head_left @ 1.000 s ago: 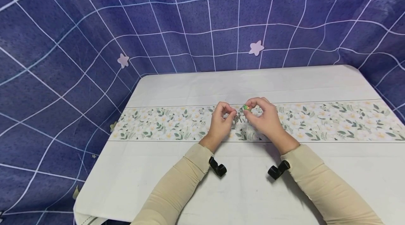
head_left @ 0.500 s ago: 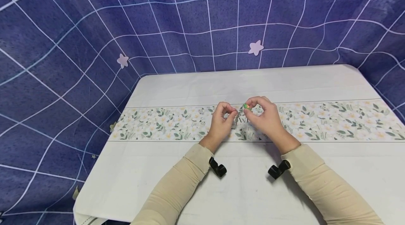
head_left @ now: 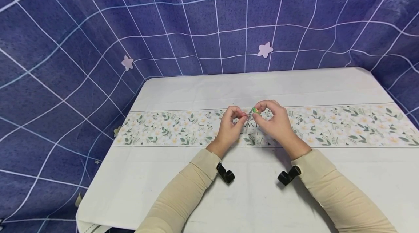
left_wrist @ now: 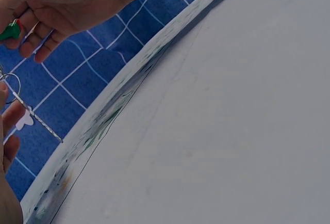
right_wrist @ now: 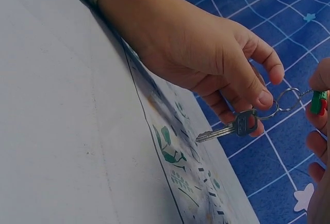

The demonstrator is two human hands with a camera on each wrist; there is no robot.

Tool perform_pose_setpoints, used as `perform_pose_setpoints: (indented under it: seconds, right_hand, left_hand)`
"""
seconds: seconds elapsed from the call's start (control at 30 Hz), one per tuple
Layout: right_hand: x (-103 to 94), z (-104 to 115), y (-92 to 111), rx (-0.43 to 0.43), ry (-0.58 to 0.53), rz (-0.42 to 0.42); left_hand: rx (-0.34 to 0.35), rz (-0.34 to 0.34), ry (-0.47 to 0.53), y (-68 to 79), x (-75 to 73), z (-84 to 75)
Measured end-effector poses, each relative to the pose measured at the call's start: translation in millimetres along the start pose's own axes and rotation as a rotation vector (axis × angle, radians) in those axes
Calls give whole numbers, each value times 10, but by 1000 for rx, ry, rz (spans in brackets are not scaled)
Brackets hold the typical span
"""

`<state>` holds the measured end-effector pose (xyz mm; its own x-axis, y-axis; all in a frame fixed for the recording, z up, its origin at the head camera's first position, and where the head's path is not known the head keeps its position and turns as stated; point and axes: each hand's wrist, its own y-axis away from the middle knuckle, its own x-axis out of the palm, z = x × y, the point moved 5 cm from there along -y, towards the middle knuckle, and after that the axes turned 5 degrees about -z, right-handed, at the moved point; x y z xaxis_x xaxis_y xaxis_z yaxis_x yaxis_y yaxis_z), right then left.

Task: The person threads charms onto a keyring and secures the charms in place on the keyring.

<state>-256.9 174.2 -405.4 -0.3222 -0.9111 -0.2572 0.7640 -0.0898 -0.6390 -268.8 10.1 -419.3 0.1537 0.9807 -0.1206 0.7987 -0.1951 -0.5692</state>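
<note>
Between the two hands, above the floral strip, a silver key hangs on linked metal rings. My left hand pinches the ring beside the key with thumb and fingertips. My right hand pinches a small green charm with red and yellow on it. A short chain joins the charm to the rings in the right wrist view. In the left wrist view the key shows edge-on below a ring, and the left hand is mostly cut off at the left edge.
Under the hands lies a white tablecloth with a printed flower strip. A blue gridded curtain with pale stars hangs behind and to the sides. Black wrist mounts sit on both cuffs.
My left fingertips have shifted slightly right, closer to the right hand, and the key has turned in them. The right hand stays nearly still with the charm.
</note>
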Motion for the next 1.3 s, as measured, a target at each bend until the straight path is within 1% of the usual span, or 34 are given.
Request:
perform_pose_setpoints:
  seconds: [0.13, 0.2, 0.27, 0.4, 0.53, 0.67, 0.7, 0.8, 0.9, 0.93, 1.07, 1.17, 1.3]
  right_hand:
    - [3, -9, 4, -6, -12, -5]
    - [3, -3, 2, -7, -11, -2]
    - [1, 3, -2, -4, -7, 3]
    - [-7, 15, -6, -1, -1, 11]
    - [-12, 28, -7, -17, -6, 13]
    - [-20, 23, -7, -23, -4, 7]
    - [-22, 21, -9, -22, -3, 4]
    - [-23, 20, -13, -22, 7, -7]
    - [-22, 59, -16, -24, 11, -18]
    - [-22, 88, -17, -26, 12, -19]
    - [-50, 321, -25, -35, 5, -15]
    - [-76, 465, -34, -41, -5, -10]
    - [-87, 498, -40, -48, -19, -11]
  left_hand:
    - [-54, 17, 4, 2, 19, 48]
    - [-62, 22, -2, 1, 24, 59]
    - [-56, 27, -6, 0, 25, 53]
    - [-21, 40, -11, -7, 21, 4]
    - [-4, 63, -24, -14, 22, -39]
    - [-9, 85, -29, -14, 31, -11]
    - [-14, 89, -29, -11, 39, 36]
    - [-48, 107, -27, 1, 66, 198]
    - [-111, 143, -2, 15, 102, 376]
    - [-133, 157, 5, 19, 109, 404]
    - [-207, 209, 12, 36, 129, 470]
    - [-237, 235, 3, 49, 139, 481]
    - [-249, 256, -24, 60, 148, 496]
